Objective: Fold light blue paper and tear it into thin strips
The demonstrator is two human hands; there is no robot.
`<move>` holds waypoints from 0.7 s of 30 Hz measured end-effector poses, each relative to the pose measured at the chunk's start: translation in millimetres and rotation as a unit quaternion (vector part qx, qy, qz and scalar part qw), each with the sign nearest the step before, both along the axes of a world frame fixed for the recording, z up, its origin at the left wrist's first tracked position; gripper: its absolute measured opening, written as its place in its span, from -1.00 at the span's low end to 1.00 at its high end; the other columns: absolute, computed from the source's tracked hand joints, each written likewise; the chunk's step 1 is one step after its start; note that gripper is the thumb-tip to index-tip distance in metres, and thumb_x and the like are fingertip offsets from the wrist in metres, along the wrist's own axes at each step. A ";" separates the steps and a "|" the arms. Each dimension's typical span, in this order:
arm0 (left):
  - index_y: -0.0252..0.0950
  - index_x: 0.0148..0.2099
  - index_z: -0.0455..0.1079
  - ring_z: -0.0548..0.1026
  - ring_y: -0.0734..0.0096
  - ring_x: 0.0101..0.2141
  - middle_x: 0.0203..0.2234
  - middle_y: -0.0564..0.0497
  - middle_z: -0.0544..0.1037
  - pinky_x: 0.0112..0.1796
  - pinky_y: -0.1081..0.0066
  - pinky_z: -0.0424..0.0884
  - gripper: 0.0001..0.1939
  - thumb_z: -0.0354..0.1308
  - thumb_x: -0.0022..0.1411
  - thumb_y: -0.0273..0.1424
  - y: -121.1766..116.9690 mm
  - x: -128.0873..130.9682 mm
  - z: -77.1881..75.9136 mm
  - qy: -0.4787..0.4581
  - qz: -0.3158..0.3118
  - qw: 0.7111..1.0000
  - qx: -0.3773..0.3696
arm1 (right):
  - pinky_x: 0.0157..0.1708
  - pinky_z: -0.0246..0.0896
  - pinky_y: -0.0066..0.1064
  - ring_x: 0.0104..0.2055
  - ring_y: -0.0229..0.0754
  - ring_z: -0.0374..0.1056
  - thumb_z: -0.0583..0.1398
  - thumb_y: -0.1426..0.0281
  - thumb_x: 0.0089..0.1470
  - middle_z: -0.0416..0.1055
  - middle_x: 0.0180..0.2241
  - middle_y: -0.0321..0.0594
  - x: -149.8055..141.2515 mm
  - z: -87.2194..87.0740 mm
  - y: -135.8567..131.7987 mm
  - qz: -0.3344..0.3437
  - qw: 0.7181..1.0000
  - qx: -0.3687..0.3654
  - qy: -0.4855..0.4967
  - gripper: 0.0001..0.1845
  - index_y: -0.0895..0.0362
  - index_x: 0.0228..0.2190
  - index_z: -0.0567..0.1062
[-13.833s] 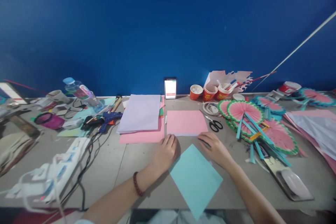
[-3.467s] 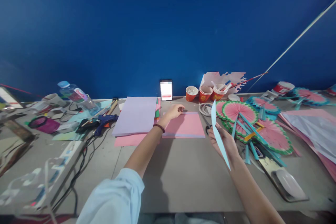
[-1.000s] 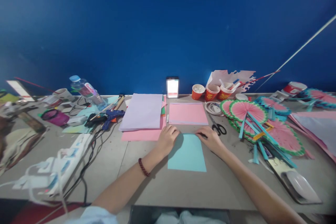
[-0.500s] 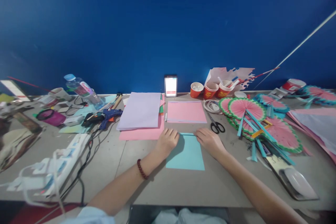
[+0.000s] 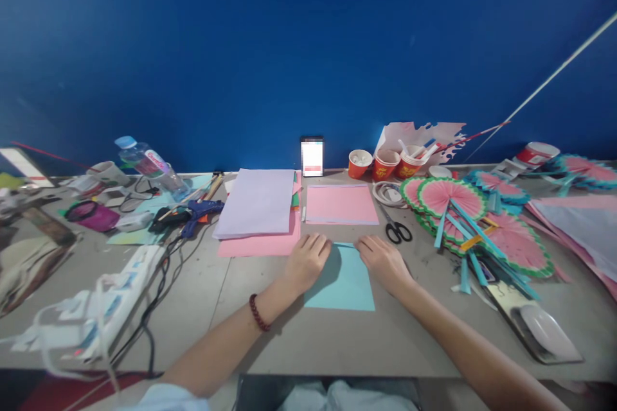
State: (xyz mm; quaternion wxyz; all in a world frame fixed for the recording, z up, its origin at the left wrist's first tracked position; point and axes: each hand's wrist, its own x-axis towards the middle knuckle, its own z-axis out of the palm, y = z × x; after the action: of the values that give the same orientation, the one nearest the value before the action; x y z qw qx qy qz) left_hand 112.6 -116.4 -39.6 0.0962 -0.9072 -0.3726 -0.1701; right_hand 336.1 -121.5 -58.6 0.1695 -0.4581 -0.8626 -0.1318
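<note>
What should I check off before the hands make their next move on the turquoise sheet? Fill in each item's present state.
1. Left hand at the far edge of the turquoise sheet: ok.
2. Right hand at that same edge, on the other side: ok.
3. Both far corners in plain sight: not ok, the fingers cover them.
4. Strip at the far edge creased evenly along its length: cannot tell, the hands hide its ends.
5. Scissors off the turquoise sheet: ok, they lie beyond the right hand.
6. Pink sheet apart from the turquoise one: ok, bare table shows between.
</note>
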 end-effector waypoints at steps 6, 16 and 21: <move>-0.47 0.22 0.12 0.17 0.14 0.18 0.17 -0.25 0.23 0.13 0.15 0.12 -0.50 -0.15 0.31 -0.33 -6.6 22.8 -12.1 -0.046 -0.046 0.996 -0.064 | -0.28 0.19 -0.34 -0.28 -0.12 0.31 0.02 0.56 0.15 0.44 -0.33 -0.08 -1.1 2.1 0.2 -0.001 1.000 -0.015 -0.011 -0.76 0.18 -0.35 0.48; -0.48 0.15 0.22 0.29 0.12 0.12 0.10 -0.26 0.34 0.09 0.13 0.22 -0.57 -0.13 0.28 -0.43 -10.2 26.1 -25.5 -0.046 -0.046 0.996 -0.065 | -0.23 0.31 -0.33 -0.18 -0.09 0.36 0.00 0.66 0.07 0.44 -0.22 -0.06 -1.1 -0.3 -9.1 -0.019 0.998 -0.060 -0.006 -0.68 0.15 -0.25 0.46; -0.49 0.17 0.18 0.26 0.12 0.14 0.11 -0.30 0.32 0.09 0.11 0.20 -0.53 -0.12 0.24 -0.44 -10.2 26.8 -24.4 -0.061 -0.041 0.994 -0.081 | -0.14 0.33 -0.25 -0.10 -0.04 0.33 0.01 0.54 0.12 0.41 -0.15 -0.02 -4.1 0.4 -20.7 -0.033 0.998 -0.057 0.018 -0.67 0.15 -0.11 0.43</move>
State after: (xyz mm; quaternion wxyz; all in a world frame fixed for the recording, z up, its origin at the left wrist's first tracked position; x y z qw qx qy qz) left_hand 139.4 -126.6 -64.1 -0.0074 -0.9146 -0.3524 -0.1980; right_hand 332.0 -142.2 -58.3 0.1540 -0.4974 -0.8500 -0.0800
